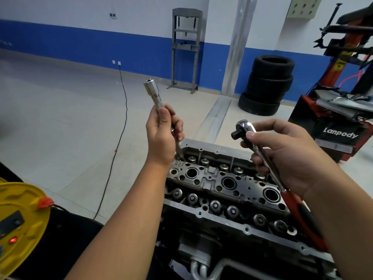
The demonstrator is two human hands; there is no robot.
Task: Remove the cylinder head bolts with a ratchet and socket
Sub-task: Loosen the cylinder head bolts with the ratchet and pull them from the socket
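The bare cylinder head lies below my hands, with valve springs in two rows and three round plug wells along its middle. My left hand is raised above its far left corner and grips a long chrome extension bar with a socket at its upper end; the bar's lower tip pokes out under my fingers near the head. My right hand holds a chrome ratchet just below its head, square drive pointing left toward the bar. Its red and black handle slants down over the head's right side. Bar and ratchet are apart.
A yellow cable reel sits at lower left, its black cord running across the tiled floor. A stack of tyres, a grey shop press and a red tyre changer stand behind the engine.
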